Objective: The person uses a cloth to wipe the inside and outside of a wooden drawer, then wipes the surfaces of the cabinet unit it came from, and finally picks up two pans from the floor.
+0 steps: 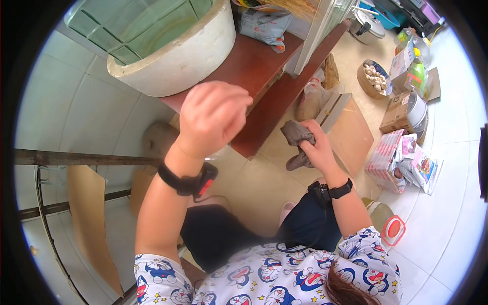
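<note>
My left hand [215, 116] is raised in front of the brown ledge [263, 65], its fingers curled and slightly blurred. Nothing shows in it, though its palm side is hidden. A bunched grey-brown cloth [297, 133] is gripped in my right hand [318, 146], with one end hanging below the fingers. The cloth appears above the tiled floor, left of a leaning tan board [350, 129]. Beyond my left hand, a thick off-white round basin [183, 72] stands on the ledge, with greenish glass panels [145, 26] behind its rim.
At left, a metal bar frame [84, 157] holds a cardboard sheet [89, 225]. Along the right wall are a bowl of garlic bulbs [375, 80], cardboard boxes [394, 110], snack packets [417, 164] and a red-lidded jar [392, 230]. A lidded pot [368, 26] stands farther back.
</note>
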{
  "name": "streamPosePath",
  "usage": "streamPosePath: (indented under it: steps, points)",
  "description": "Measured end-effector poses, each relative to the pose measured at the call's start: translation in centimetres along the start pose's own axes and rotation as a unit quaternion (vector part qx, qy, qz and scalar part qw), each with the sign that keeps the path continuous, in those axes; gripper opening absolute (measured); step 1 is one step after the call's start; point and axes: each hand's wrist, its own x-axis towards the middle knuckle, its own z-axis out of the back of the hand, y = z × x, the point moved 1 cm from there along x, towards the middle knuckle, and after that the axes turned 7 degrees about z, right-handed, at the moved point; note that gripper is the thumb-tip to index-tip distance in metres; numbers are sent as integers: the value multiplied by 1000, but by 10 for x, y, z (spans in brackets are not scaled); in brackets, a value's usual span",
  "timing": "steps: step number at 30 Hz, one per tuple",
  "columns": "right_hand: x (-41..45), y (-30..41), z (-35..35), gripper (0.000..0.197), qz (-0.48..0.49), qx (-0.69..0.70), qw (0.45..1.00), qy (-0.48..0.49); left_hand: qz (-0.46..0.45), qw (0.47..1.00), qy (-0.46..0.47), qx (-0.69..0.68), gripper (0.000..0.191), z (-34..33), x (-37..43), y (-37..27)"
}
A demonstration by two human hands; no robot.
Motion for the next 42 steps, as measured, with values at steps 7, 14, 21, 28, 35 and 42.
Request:
streamPosePath:
  steps: [7,14,21,28,35,42]
  points:
    - [-17,-16,-3,28,-79,205,975,14,-48,986,80,-140,28,-24,-19,-66]
    - [-25,-5,-23,35,-69,191,979,15,340,870,294,-202,44,-82,-71,-81]
    - [-7,-53,9,46,-35,-154,983,92,312,884,302,-176,21,-83,-91,-91]
    - [68,-163,72,27,-187,-576,785,126,270,903,283,-181,26,-71,-110,-103]
    - [95,-206,67,25,-207,-635,711,221,308,893,300,-134,28,-45,-123,-107]
    - [89,-201,62,20,-186,-672,672,249,349,872,316,-133,26,-39,-130,-116]
